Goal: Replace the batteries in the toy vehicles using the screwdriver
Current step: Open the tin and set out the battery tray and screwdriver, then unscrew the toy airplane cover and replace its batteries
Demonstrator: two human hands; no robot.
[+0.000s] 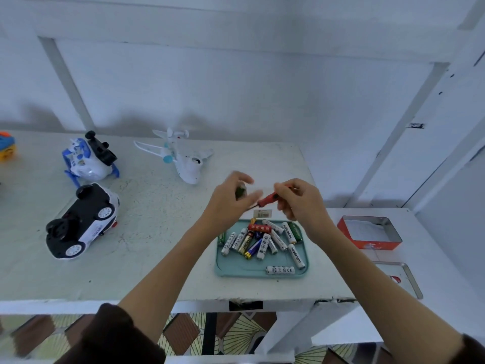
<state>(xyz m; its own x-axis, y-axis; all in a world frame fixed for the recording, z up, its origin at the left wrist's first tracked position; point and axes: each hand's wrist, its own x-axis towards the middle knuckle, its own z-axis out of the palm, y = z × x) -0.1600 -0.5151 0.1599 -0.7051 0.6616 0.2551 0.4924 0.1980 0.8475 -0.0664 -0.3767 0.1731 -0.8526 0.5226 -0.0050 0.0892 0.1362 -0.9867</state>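
My right hand [299, 199] grips the red handle of a small screwdriver [267, 198] above the far edge of the teal tray [223, 269]. My left hand [229, 199] holds a small dark green object [240, 191], blurred, close to the screwdriver's dark tip. Several loose batteries [262, 240] lie in the tray. A black-and-white toy car [81, 223] lies on its side at the left. Behind it rests a blue-and-white toy vehicle [88, 158], and a white toy plane [181, 158] sits near the table's back.
A small paper label [263, 213] lies just beyond the tray. An open red tin [367, 233] and its metal lid [409, 279] sit on the lower surface to the right. An orange-and-blue toy [6, 149] peeks in at the left edge.
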